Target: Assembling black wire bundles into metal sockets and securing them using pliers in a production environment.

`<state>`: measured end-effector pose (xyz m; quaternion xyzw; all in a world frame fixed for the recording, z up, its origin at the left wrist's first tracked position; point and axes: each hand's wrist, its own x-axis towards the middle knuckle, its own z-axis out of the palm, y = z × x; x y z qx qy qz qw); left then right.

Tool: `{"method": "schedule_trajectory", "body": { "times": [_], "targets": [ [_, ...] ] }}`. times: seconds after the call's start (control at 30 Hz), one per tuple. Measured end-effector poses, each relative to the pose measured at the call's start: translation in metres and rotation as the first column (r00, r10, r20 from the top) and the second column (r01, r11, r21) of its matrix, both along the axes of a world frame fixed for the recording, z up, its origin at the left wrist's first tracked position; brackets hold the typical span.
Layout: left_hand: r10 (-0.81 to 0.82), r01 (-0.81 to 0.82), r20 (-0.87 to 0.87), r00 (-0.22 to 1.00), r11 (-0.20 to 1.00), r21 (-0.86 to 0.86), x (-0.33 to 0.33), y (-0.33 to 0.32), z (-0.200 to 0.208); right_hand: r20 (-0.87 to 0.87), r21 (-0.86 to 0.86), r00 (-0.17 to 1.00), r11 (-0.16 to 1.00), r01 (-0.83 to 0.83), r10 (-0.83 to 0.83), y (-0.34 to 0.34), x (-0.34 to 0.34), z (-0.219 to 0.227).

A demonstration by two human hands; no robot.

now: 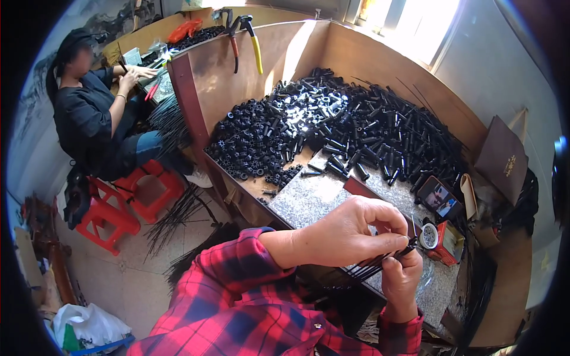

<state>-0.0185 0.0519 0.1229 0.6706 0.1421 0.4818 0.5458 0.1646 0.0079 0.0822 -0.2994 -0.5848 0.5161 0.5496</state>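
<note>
My left hand (350, 234) is closed, thumb and forefinger pinched at the end of a small black tubular part (411, 244). Just below, my right hand (402, 279) also closes round that part, its fingers bent against it. Thin black rods (365, 271) run from the part toward the lower left beneath my left hand. The exact joint between rods and part is hidden by my fingers. Both hands are above the grey speckled worktop (309, 194). Beyond them lies a large heap of black plastic tubes (386, 133), with black notched rings (252, 139) heaped at its left.
At right stand a propped phone (439, 197), a white cup of small bits (428, 236) and a red box (446, 246). Pliers (256, 50) hang on the wooden partition (205, 83). Another person (89, 113) works at far left, near red stools (107, 219).
</note>
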Motion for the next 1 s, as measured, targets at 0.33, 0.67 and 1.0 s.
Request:
{"method": "schedule_trajectory", "body": {
  "times": [0.33, 0.67, 1.0],
  "targets": [
    [-0.063, 0.066, 0.024, 0.998, 0.987, -0.143, -0.011, 0.005, -0.013, 0.051, -0.117, 0.996, 0.990, 0.075, -0.070, 0.000, -0.010, -0.008],
    [0.754, -0.645, -0.625, -0.201, 0.378, 0.664, -0.112, 0.081, -0.132, -0.006, -0.120, 0.988, 0.981, 0.153, -0.154, 0.010, -0.010, 0.002],
    [0.856, -0.689, -0.506, -0.110, 0.301, 0.659, -0.111, 0.065, -0.142, -0.059, -0.207, 0.991, 0.973, 0.103, -0.118, 0.020, 0.002, -0.002]
  ]
}}
